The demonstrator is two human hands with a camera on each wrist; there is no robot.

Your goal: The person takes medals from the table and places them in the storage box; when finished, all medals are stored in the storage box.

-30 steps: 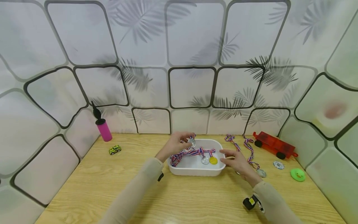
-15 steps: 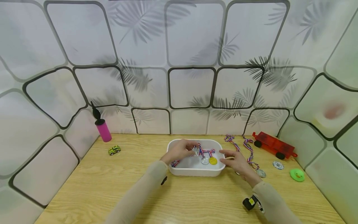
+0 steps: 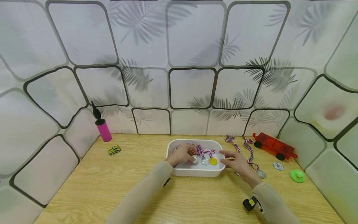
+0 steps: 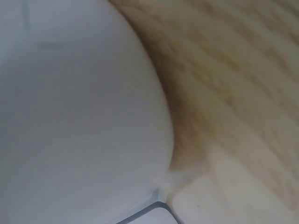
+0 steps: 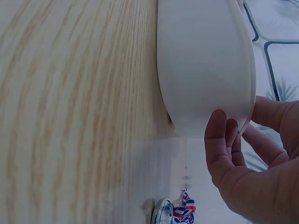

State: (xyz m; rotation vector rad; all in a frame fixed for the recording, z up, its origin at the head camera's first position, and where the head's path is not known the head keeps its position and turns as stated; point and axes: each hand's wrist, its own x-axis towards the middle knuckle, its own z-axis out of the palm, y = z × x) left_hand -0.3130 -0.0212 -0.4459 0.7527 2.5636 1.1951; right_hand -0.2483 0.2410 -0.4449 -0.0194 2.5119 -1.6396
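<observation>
In the head view, a white plastic tray (image 3: 197,172) stands on the wooden table. My left hand (image 3: 181,155) reaches into its left half and pinches a silver medal (image 3: 195,160) low over the tray floor. To the right lie another silver medal (image 3: 205,161) and a gold medal (image 3: 213,161), with striped red, white and blue ribbons (image 3: 200,151) behind them. My right hand (image 3: 237,163) grips the tray's right end; the right wrist view has its fingers on both sides of the rim. The tray's outer wall (image 4: 88,116) fills much of the left wrist view.
Right of the tray, striped ribbons (image 3: 248,146) lead to a silver medal (image 3: 261,174). Beyond are a red toy wagon (image 3: 275,145), a poker chip (image 3: 278,166) and a green duck (image 3: 297,175). A toy car (image 3: 114,150) and a pink hand pump (image 3: 103,130) stand left.
My left hand has carried the silver medal down and slightly right, from above the tray's back-left rim to low inside, beside the other medals. The right hand has stayed on the tray's right end.
</observation>
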